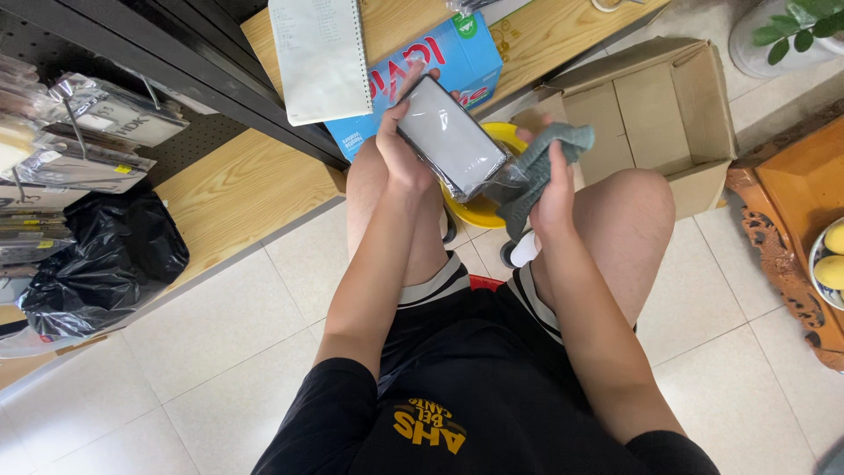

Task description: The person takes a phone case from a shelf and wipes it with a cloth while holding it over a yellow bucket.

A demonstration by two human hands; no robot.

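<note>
My left hand [397, 145] grips a flat rectangular packet [450, 136] in clear plastic wrap, grey-white on its face with dark edges, held tilted above my knees. My right hand [554, 189] holds a grey-green cloth [538, 163] bunched against the packet's lower right corner. Under the packet sits a yellow bowl [479, 211] on the floor between my legs, mostly hidden. I sit with bare knees, in black shorts and a black shirt.
An open cardboard box [655, 105] stands to the right of my knee. A blue carton [457, 57] and a spiral notebook [321, 57] lie on the wooden shelf [237, 189]. A black plastic bag [101, 255] and hanging packets are at left; a carved wooden tray with fruit is at right.
</note>
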